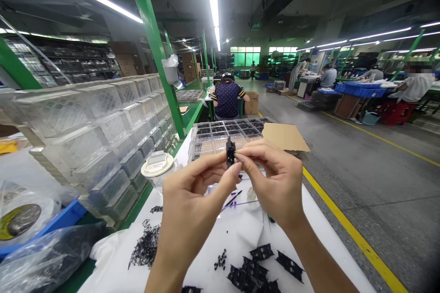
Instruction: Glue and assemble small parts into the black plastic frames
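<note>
The person's left hand (195, 197) and right hand (277, 183), nearest the camera, hold a small black part (230, 152) in narrow fingertip pinches above the white table (206, 270). On the table lie flat black pieces (253, 271), tiny black bits (220, 261) and thin black frames (145, 246); beyond its work area sits a compartmented tray (210, 133).

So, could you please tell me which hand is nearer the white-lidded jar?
Left. The left hand is just right of the white-lidded jar in the picture; the right hand is farther right.
</note>
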{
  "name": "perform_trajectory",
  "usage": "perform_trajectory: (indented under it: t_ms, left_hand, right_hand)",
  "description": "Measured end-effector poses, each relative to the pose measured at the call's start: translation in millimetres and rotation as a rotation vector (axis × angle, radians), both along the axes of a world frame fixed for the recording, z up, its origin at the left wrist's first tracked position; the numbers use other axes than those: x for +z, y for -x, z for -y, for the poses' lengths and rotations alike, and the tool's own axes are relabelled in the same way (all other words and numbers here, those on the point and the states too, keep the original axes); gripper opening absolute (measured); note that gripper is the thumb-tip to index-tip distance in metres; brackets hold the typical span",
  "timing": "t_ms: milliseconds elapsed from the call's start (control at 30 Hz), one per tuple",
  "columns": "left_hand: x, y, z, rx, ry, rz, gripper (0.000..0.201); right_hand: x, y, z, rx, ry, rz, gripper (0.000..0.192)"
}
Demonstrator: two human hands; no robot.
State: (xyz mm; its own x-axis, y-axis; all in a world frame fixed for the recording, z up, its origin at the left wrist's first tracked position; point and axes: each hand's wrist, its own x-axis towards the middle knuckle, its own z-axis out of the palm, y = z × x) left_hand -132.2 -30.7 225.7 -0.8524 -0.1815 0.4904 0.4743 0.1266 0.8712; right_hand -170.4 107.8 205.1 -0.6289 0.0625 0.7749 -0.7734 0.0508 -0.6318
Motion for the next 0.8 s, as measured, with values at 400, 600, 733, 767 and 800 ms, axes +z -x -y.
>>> perform_trajectory:
  t_ms: [400,600,733,767,800]
  left_hand:
    - [-2.0,6,3,-0.248,-0.187,0.186,0.017]
    - [0.6,5,3,-0.283,-0.144,0.231,0.041]
    - [0.4,4,3,-0.258,-0.143,0.248,0.034]
    - [-0.2,4,4,-0.261,-0.141,0.252,0.034]
    - [-0.9,5,4,-0.266,-0.136,0.259,0.034]
  right_hand:
    - [4.6,0,-4,0.463,0.277,0.491,0.03]
    - [7.7,1,-4,0.737,0.369,0.713,0.039]
    - [9.5,0,-3,0.796,0.413,0.735,0.04]
    - [9.2,0,-3,0.798,0.413,0.738,0.04]
    - [8.7,0,-3,0.794,0.407,0.739,0.039]
